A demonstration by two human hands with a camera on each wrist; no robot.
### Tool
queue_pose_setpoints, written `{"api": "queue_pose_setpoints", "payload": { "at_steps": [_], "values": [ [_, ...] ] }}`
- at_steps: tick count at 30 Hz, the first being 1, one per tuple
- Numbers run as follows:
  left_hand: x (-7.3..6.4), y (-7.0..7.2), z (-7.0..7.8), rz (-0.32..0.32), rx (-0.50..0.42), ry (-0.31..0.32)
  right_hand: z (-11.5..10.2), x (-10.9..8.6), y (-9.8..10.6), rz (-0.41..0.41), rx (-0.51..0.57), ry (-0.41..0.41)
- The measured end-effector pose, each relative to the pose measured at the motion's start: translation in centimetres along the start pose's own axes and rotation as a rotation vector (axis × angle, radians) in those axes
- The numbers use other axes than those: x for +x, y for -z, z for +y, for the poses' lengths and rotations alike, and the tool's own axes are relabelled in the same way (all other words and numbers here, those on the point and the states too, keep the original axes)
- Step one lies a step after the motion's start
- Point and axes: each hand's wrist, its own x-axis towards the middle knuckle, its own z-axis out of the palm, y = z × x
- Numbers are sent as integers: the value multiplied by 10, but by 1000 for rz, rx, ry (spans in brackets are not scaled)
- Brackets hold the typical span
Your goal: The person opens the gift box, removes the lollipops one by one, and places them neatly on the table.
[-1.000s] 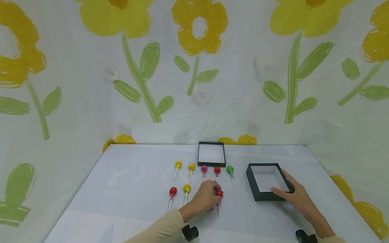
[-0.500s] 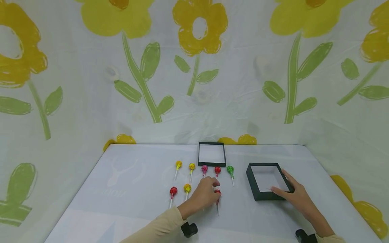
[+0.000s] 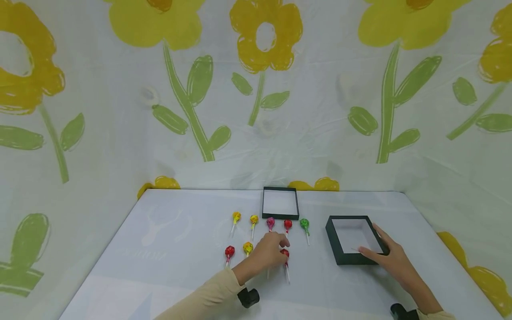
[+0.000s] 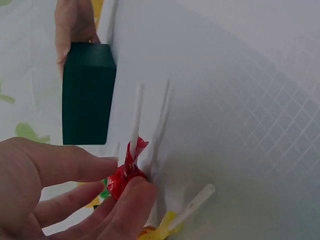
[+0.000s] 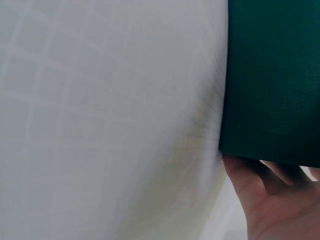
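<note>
My left hand (image 3: 267,252) pinches a red lollipop (image 4: 124,175) by its wrapped head between thumb and fingers, its white stick pointing away from the palm in the left wrist view. Just beyond it is a yellow-wrapped lollipop (image 4: 162,231), partly hidden by the fingers. My right hand (image 3: 394,258) grips the near right corner of a dark green open box (image 3: 352,258) with a pale inside, the thumb over the front rim. In the right wrist view the fingers lie against the edge of the box (image 5: 275,80).
Behind the left hand, a row holds two yellow lollipops (image 3: 237,216), a pink one (image 3: 270,222), a red one (image 3: 288,224) and a green one (image 3: 305,223). Left of the hand lie another red (image 3: 230,251) and yellow lollipop (image 3: 248,247). A shallow dark-rimmed lid (image 3: 281,217) sits at the back.
My left hand has shifted slightly left, with the red lollipop drawn the same way and its stick tilting a little. The right hand and the box have stayed put.
</note>
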Motion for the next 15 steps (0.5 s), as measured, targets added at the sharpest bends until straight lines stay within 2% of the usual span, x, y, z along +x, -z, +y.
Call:
{"api": "queue_pose_setpoints", "payload": {
  "at_steps": [7,15],
  "values": [
    [-1,-6,2,-15,31,-45,-1,-3,1,1,-3,32],
    [-1,-7,2,-3,73,-83,-2,-4,0,-7,-11,-9]
  ]
}}
